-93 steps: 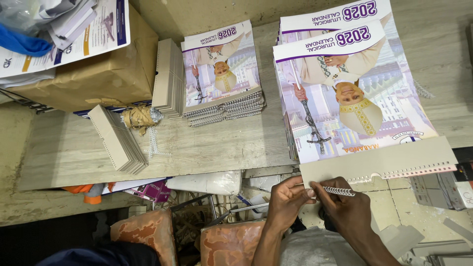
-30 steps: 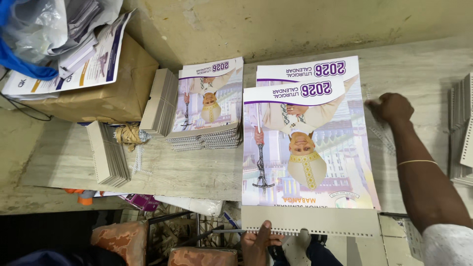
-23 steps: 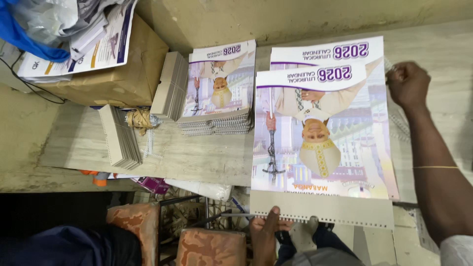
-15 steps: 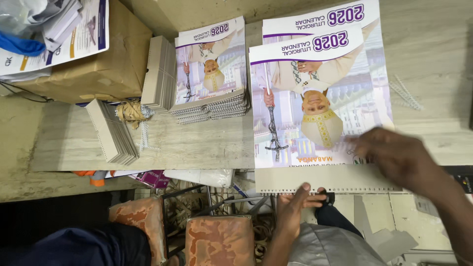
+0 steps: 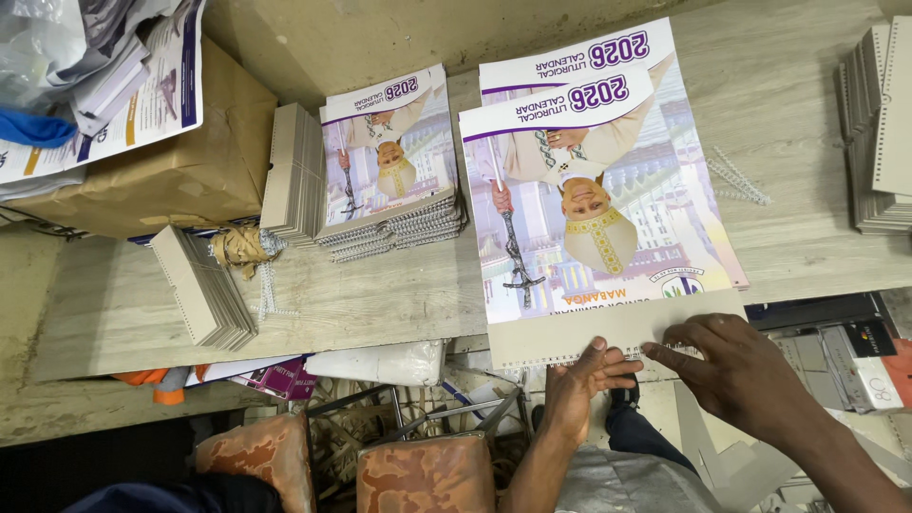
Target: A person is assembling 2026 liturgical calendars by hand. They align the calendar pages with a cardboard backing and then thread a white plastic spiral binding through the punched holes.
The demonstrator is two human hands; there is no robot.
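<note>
A large wall calendar (image 5: 589, 190) with a purple and white header lies upside down to me on the wooden table (image 5: 380, 294). A grey card strip (image 5: 608, 334) covers its near edge, which overhangs the table. My left hand (image 5: 581, 380) grips the strip's lower edge from below, where a thin wire binding (image 5: 532, 361) shows. My right hand (image 5: 736, 366) lies palm down on the strip's right part, fingers bent and spread. Whether something thin sits under those fingertips is unclear.
A stack of bound calendars (image 5: 389, 161) sits left of mine. Piles of grey card strips (image 5: 294, 171) (image 5: 204, 290) (image 5: 879, 123) stand around. Loose wire spirals (image 5: 736, 176) lie at right. A cardboard box (image 5: 161, 171) with papers stands far left. An orange-cushioned chair (image 5: 418, 470) is below.
My right hand came back from the far right of the table, where the wire spirals lie, and now rests on the card strip. My left hand stayed at the strip's edge.
</note>
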